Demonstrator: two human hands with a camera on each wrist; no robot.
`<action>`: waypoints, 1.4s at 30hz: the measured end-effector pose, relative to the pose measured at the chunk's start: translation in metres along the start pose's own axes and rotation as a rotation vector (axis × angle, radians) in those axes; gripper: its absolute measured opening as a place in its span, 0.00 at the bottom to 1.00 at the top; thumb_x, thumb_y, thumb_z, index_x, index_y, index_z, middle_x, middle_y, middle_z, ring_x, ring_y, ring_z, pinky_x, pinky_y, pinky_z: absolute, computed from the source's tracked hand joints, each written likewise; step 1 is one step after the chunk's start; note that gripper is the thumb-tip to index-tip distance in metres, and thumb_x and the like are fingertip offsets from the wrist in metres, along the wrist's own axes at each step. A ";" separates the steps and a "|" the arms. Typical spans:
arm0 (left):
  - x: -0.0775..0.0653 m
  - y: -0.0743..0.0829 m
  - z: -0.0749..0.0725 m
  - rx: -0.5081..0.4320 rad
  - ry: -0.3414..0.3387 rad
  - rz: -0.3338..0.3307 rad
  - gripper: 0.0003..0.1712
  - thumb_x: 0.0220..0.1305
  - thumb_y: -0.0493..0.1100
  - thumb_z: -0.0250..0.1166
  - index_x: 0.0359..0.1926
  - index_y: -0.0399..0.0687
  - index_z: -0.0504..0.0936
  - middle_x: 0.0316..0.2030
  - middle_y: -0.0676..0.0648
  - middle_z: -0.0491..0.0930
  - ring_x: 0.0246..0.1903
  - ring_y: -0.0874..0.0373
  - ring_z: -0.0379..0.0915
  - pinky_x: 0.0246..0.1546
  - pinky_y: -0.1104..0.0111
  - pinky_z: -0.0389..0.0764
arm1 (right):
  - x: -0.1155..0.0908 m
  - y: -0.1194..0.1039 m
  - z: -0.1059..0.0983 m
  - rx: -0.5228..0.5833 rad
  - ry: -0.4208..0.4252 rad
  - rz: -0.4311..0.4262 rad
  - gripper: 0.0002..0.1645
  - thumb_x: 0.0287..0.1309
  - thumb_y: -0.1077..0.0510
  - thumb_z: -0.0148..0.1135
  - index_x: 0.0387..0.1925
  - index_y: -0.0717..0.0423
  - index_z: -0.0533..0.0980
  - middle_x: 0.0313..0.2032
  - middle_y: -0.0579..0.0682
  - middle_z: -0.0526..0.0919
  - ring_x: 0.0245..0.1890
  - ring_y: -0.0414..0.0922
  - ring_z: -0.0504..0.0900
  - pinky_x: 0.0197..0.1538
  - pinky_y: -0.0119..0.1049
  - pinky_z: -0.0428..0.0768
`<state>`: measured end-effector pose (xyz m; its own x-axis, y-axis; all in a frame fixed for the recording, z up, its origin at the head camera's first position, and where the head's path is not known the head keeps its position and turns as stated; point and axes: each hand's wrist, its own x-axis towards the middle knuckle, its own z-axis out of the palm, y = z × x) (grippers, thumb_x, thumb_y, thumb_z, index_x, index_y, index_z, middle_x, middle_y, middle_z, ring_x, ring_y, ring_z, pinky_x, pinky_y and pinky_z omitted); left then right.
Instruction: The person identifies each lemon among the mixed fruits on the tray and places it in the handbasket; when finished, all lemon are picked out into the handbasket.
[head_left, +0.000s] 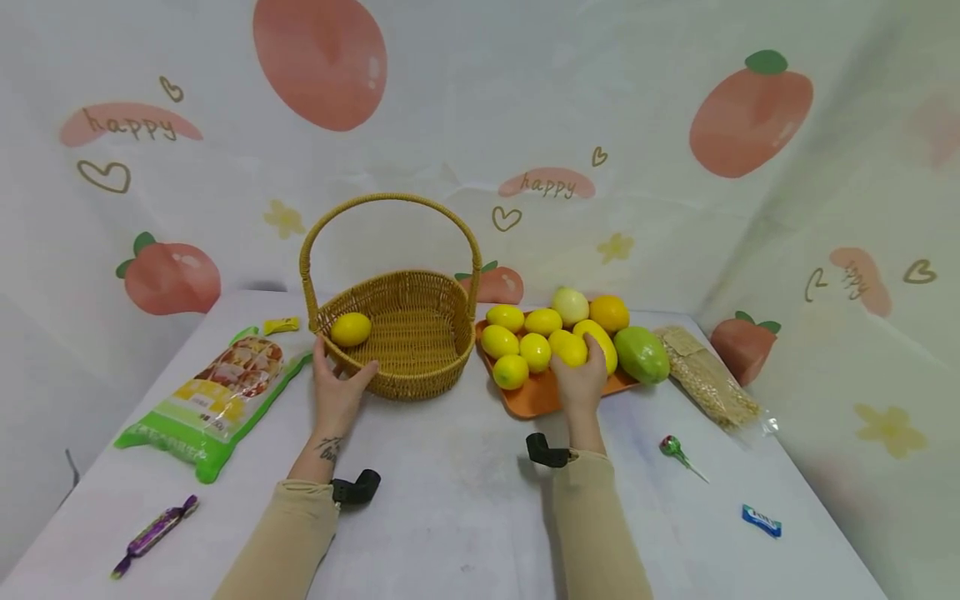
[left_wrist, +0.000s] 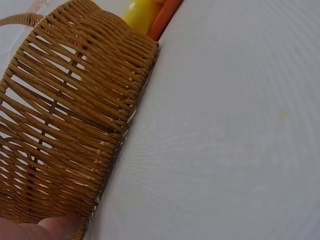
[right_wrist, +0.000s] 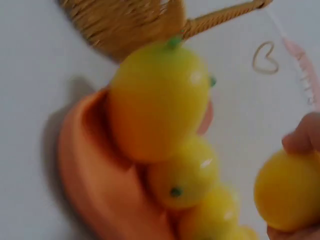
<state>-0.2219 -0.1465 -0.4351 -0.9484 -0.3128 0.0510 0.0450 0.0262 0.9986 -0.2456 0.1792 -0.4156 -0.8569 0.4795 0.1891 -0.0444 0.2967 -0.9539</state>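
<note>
My left hand [head_left: 337, 392] touches the outside of the wicker basket [head_left: 420, 385] at its front left, index finger and thumb spread along the wall. In the left wrist view its fingertip [left_wrist: 65, 225] rests low on the weave. One lemon [head_left: 351, 329] lies inside the basket, at the left. My right hand [head_left: 583, 379] is over the orange tray [head_left: 534, 398], gripping a lemon [right_wrist: 287, 192] between thumb and fingers. Several other lemons [head_left: 510, 372] sit on the tray. Behind the held one lies a longer yellow fruit [head_left: 600, 346].
A pale round fruit [head_left: 570, 306], an orange [head_left: 609, 313] and a green fruit [head_left: 642, 354] share the tray. Right of it are a bag of grains [head_left: 705, 379], a lollipop [head_left: 672, 447] and a blue packet [head_left: 762, 521]. Left are a green-edged food bag [head_left: 217, 396], purple candy [head_left: 155, 533] and yellow candy [head_left: 281, 325].
</note>
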 end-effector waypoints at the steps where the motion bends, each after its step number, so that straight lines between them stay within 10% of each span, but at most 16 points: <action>1: 0.000 0.001 0.000 0.004 0.001 -0.001 0.57 0.56 0.38 0.65 0.73 0.55 0.33 0.72 0.46 0.35 0.67 0.40 0.45 0.60 0.53 0.66 | -0.001 -0.007 0.000 0.031 -0.045 -0.010 0.41 0.44 0.64 0.64 0.64 0.59 0.63 0.63 0.56 0.64 0.60 0.52 0.64 0.62 0.49 0.65; 10: 0.001 0.000 0.000 0.005 0.007 -0.019 0.57 0.56 0.38 0.65 0.73 0.55 0.33 0.72 0.46 0.34 0.67 0.40 0.44 0.62 0.54 0.64 | -0.012 -0.045 0.027 0.228 -0.568 -0.143 0.37 0.44 0.71 0.65 0.60 0.58 0.68 0.59 0.55 0.69 0.52 0.50 0.68 0.53 0.43 0.72; 19: 0.002 0.001 0.001 0.014 0.010 -0.020 0.57 0.55 0.39 0.65 0.73 0.55 0.33 0.72 0.46 0.35 0.67 0.40 0.45 0.62 0.54 0.65 | -0.022 -0.068 0.094 0.231 -0.783 -0.192 0.36 0.46 0.65 0.67 0.60 0.54 0.69 0.58 0.52 0.72 0.49 0.48 0.71 0.50 0.38 0.73; 31: 0.001 -0.001 0.000 0.030 0.021 -0.008 0.57 0.55 0.39 0.65 0.73 0.55 0.33 0.72 0.45 0.36 0.67 0.39 0.46 0.62 0.53 0.63 | -0.050 -0.110 0.125 0.175 -0.951 -0.227 0.35 0.52 0.70 0.61 0.63 0.66 0.62 0.61 0.63 0.67 0.58 0.55 0.69 0.59 0.39 0.72; 42: 0.001 0.000 0.000 0.028 0.009 0.010 0.57 0.56 0.39 0.65 0.73 0.55 0.33 0.72 0.44 0.36 0.66 0.38 0.46 0.61 0.52 0.65 | -0.013 -0.074 0.088 0.450 -0.877 -0.296 0.31 0.50 0.76 0.58 0.58 0.72 0.65 0.58 0.69 0.68 0.61 0.51 0.69 0.67 0.49 0.60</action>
<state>-0.2225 -0.1472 -0.4348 -0.9450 -0.3213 0.0609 0.0452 0.0560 0.9974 -0.2761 0.0781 -0.3682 -0.8459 -0.3877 0.3662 -0.3481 -0.1187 -0.9299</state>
